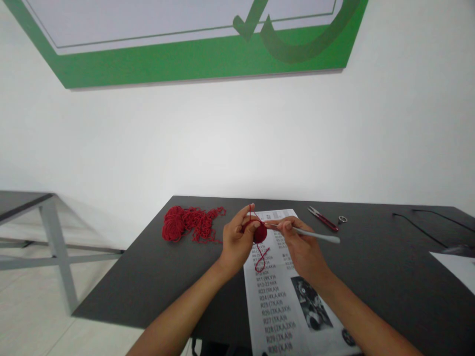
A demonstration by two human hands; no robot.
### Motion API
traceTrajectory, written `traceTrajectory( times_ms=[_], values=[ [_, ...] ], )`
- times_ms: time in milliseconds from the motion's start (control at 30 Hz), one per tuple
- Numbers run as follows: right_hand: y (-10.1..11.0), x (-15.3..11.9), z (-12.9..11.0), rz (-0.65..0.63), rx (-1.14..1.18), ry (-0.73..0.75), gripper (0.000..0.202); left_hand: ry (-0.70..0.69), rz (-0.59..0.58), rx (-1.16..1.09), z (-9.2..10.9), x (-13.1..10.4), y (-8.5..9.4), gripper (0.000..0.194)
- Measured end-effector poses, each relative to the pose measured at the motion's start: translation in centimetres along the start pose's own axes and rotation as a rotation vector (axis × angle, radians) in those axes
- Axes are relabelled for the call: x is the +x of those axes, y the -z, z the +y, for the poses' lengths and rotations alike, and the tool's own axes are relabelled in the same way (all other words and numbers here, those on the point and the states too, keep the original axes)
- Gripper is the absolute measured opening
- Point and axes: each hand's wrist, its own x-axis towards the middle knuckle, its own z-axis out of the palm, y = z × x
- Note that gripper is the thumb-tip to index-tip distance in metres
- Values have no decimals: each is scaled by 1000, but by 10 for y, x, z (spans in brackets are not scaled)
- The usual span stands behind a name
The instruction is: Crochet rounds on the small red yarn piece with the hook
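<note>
My left hand (239, 237) pinches a small round piece of red crochet (260, 233), with a strand of red yarn running up over its raised index finger. From the piece a loose yarn tail (262, 259) dangles in a loop. My right hand (299, 242) grips a crochet hook (319, 236) with a pale grey handle; its thin metal tip meets the edge of the red piece. Beneath both hands lies a printed pattern sheet (272, 306) with rows of text and a dark photo. Exactly how the yarn sits on the hook tip is too small to tell.
A red yarn ball (173, 225) with a loose tangle of yarn (202, 222) rests on the dark table (208, 306) at left. Red-handled thread snips (323, 219) and a small metal ring (342, 219) lie behind my right hand. Eyeglasses (441, 237) and white paper (454, 267) are at right.
</note>
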Motion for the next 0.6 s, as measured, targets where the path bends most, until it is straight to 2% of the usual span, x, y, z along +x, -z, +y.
traceTrajectory(
  times_ms=[67,167,267,367,433,500,600],
  values=[
    [-1,6,5,-11,231,-78,29,-56,-59,55,0,-4,-1,41],
    [0,9,11,-16,282,-105,28,-187,-106,172,-1,-7,0,43],
    [1,6,9,2,20,71,23,-317,-124,273,-4,-7,1,46],
    [3,0,3,-19,-385,297,18,-340,-139,287,-6,-8,1,47],
    [4,-3,2,-16,-577,389,19,-295,-152,240,-5,-10,-2,46],
    [6,-5,5,-1,-681,441,19,-183,-171,125,-4,-13,-6,43],
    [7,-7,11,23,-723,469,21,133,-193,-206,-3,-15,-13,43]
  ],
)
